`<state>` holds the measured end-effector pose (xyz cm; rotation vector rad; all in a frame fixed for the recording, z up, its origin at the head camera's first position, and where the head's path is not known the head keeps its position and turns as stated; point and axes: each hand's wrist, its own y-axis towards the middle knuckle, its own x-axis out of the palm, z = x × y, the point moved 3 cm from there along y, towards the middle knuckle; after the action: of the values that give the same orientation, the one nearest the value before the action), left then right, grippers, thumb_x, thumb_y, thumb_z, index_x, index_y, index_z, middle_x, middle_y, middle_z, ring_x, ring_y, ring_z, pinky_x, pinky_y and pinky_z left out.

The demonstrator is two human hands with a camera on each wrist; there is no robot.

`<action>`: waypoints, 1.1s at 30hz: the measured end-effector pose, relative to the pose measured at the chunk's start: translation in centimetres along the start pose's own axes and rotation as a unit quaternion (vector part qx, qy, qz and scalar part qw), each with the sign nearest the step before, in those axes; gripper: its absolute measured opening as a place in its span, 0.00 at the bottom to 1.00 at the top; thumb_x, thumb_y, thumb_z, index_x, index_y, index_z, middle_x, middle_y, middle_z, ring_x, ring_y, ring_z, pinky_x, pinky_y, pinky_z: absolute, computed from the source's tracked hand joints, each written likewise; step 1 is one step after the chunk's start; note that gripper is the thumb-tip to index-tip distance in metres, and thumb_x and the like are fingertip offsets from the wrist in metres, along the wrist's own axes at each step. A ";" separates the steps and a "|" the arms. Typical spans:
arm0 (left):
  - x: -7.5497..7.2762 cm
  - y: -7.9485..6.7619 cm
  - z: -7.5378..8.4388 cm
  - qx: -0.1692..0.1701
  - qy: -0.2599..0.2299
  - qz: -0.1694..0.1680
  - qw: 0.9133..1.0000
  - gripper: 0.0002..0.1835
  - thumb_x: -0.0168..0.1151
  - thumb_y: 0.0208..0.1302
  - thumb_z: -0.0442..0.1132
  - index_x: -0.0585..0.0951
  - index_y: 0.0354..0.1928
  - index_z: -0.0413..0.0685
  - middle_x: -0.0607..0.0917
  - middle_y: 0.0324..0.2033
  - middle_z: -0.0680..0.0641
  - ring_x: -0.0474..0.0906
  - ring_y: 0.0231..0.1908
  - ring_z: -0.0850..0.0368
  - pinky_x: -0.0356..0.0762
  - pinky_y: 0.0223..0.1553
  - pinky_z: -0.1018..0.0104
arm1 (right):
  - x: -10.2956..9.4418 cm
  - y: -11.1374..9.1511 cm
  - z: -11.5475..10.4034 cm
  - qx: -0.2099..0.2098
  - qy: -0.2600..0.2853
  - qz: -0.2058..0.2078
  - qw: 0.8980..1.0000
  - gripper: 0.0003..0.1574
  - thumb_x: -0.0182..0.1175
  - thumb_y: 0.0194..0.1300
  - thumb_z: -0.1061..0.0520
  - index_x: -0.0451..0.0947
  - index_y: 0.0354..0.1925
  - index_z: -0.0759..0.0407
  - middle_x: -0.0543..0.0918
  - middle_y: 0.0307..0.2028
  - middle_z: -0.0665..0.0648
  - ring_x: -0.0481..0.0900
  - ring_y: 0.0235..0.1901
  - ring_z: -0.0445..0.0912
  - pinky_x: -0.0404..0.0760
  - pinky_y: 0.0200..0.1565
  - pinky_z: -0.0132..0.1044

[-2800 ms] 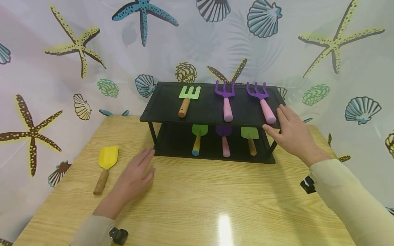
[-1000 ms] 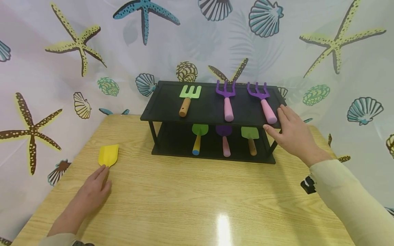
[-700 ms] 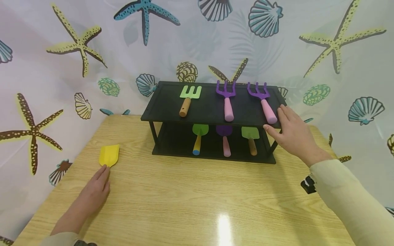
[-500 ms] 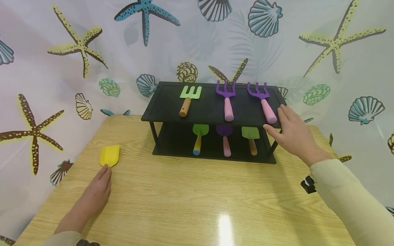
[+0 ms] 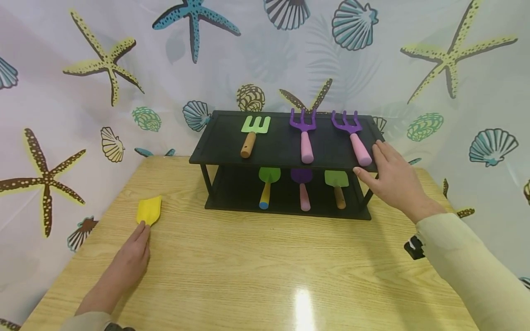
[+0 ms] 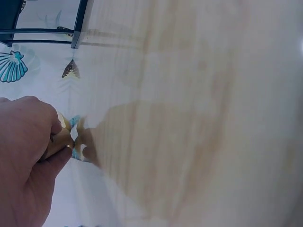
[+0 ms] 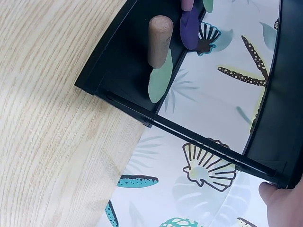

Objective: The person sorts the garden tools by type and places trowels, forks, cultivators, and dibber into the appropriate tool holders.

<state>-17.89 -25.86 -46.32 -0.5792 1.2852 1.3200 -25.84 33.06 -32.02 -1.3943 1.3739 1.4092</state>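
My left hand (image 5: 130, 257) grips the wooden handle (image 6: 60, 139) of a small yellow shovel (image 5: 149, 210) at the left of the table. In the head view the hand hides that handle, and the blade tilts slightly. My right hand (image 5: 397, 181) rests on the right end of a black two-tier rack (image 5: 223, 145). Its fingers lie straight along the upper shelf's side, and the thumb touches the front corner. On that shelf lie a green hand fork (image 5: 256, 125) with a wooden handle and two purple forks with pink handles, one nearer the middle (image 5: 306, 146) and one at the right (image 5: 359, 149).
Three shovels lie on the lower shelf: one green with a yellow-and-blue handle (image 5: 265, 195), one purple with a pink handle (image 5: 304, 195), one green with a wooden handle (image 5: 339, 197). A sea-patterned cloth (image 5: 269, 59) hangs behind the wooden table (image 5: 248, 266).
My left hand has moved left from beside the rack to the yellow shovel and taken its handle. The blade has tilted a little. My right hand has stayed at the rack.
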 end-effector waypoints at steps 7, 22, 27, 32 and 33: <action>-0.4 0.0 0.6 -0.022 -0.024 -0.058 0.998 0.25 0.49 0.66 0.22 0.63 0.64 0.16 0.64 0.65 0.20 0.66 0.63 0.23 0.72 0.58 0.37 | 0.0 0.0 0.0 -0.002 0.001 0.000 1.000 0.60 0.43 0.71 0.27 0.45 0.75 0.74 0.47 0.76 0.74 0.45 0.76 0.67 0.49 0.74 0.63; -0.8 0.8 3.6 0.108 0.020 0.044 0.993 0.26 0.61 0.55 0.19 0.73 0.59 0.23 0.74 0.61 0.27 0.78 0.56 0.32 0.80 0.50 0.49 | -0.1 -0.2 0.0 -0.001 0.007 -0.003 1.000 0.60 0.43 0.72 0.28 0.44 0.75 0.74 0.46 0.76 0.74 0.44 0.76 0.68 0.48 0.74 0.63; -1.0 0.9 4.7 0.123 0.017 0.036 0.992 0.27 0.61 0.56 0.20 0.73 0.60 0.24 0.74 0.62 0.28 0.78 0.56 0.33 0.81 0.50 0.52 | -0.2 -0.2 0.0 -0.002 0.006 0.001 1.000 0.60 0.43 0.72 0.28 0.44 0.75 0.74 0.47 0.76 0.74 0.44 0.76 0.68 0.49 0.74 0.63; -0.8 0.8 5.5 0.160 0.014 0.051 0.986 0.28 0.64 0.52 0.21 0.74 0.59 0.25 0.76 0.59 0.28 0.81 0.52 0.35 0.83 0.46 0.54 | -0.1 -0.1 -0.1 -0.001 0.004 0.001 1.000 0.60 0.43 0.71 0.27 0.45 0.75 0.74 0.47 0.76 0.74 0.45 0.76 0.67 0.49 0.74 0.63; -0.7 0.7 5.7 0.173 0.017 0.059 0.983 0.28 0.64 0.51 0.20 0.75 0.58 0.24 0.77 0.59 0.28 0.82 0.51 0.35 0.84 0.44 0.56 | -0.1 -0.1 -0.2 -0.001 0.003 0.001 1.000 0.60 0.43 0.71 0.27 0.45 0.75 0.74 0.47 0.76 0.74 0.45 0.76 0.67 0.49 0.74 0.63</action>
<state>-16.45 -20.88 -43.83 -0.2849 1.5550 1.1486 -25.67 32.94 -31.92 -1.4003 1.3788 1.4099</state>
